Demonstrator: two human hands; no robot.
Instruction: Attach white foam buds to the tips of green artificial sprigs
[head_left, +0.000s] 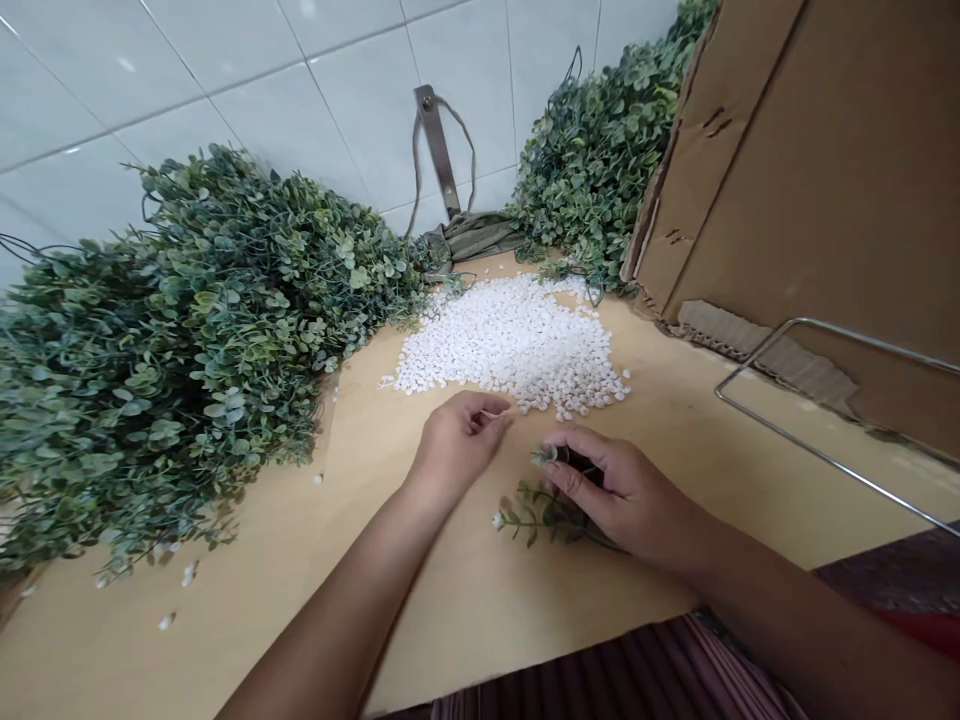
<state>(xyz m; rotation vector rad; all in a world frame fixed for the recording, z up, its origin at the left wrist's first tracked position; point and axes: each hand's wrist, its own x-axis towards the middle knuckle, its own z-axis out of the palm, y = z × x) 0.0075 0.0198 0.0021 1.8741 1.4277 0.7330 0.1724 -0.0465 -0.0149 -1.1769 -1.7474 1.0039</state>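
Observation:
At the near edge of a pile of small white bead-like pieces (510, 340), my left hand (461, 435) is closed in a pinch. What its fingertips hold, if anything, is too small to make out. My right hand (604, 485), a little nearer and to the right, grips an artificial leaf sprig (551, 510) between thumb and fingers. One green tip of the sprig pokes out past the fingertips; other leafy stems hang below the hand over the board. A small white piece (497, 521) shows at the end of one stem. The palm hides part of the sprig.
Heaps of artificial greenery stand at the left (210, 320) and back right (600, 150). A large cardboard box (817, 200) and a bent metal wire frame (810, 450) flank the right side. Stray white pieces (166, 621) lie at front left. Behind is a tiled wall (360, 90).

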